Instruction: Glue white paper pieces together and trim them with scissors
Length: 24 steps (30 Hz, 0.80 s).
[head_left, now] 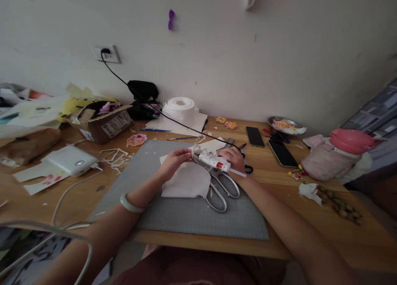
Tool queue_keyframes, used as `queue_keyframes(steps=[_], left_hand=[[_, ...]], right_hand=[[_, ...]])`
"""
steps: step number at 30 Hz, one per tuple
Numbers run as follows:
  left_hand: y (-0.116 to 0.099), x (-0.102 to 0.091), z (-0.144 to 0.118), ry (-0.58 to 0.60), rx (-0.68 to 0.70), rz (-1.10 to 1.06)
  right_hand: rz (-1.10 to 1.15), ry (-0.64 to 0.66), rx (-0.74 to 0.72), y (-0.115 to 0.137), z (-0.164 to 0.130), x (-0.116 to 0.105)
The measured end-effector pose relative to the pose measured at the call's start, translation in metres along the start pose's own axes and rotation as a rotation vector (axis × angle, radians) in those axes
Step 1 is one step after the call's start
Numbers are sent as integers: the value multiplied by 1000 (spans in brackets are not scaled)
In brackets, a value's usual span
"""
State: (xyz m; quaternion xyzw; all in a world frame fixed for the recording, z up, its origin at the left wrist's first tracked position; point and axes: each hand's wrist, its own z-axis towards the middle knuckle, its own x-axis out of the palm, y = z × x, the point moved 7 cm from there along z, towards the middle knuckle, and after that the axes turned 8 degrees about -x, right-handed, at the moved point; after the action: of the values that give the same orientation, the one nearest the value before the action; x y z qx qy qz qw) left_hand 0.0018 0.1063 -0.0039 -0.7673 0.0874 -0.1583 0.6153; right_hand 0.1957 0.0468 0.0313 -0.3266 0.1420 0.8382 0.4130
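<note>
A white glue gun (211, 160) is gripped in the right hand (233, 159), fingers curled closed round its handle, with the nozzle end pointed toward the left hand (174, 162), whose fingers are pinched narrowly on the edge of a white paper sheet (187, 181) just beside the nozzle. Both are held over the middle of one grey cutting mat (182, 210), whose near edge lies close to the front edge of the wooden table (313, 235). One pair of scissors (221, 190) is laid on the mat, under the gun and touching the sheet. Bare mat is left toward the near edge; bare wood is seen at the right front. Two dark phones (254, 136) are counted beyond the right hand, well apart from it. One paper roll (180, 108) and one cardboard box (102, 121) are set near the wall. One black cord (161, 113) is run from the wall socket to the gun. One white power bank (70, 160) is seen at the left.
</note>
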Motion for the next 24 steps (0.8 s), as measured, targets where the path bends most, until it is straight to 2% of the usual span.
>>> queue_keyframes(steps=[5,12,18,24], left_hand=[[1,1,1,3,23,61],[1,1,0,26,-6,-24],[-2,0,-2,-80,-8,76],[-6,-11,-1,-196,6,86]], right_hand=[[27,14,16,1,1,0],[1,16,36,0,1,0],[15,45,10,3,3,2],[20,36,20,3,2,2]])
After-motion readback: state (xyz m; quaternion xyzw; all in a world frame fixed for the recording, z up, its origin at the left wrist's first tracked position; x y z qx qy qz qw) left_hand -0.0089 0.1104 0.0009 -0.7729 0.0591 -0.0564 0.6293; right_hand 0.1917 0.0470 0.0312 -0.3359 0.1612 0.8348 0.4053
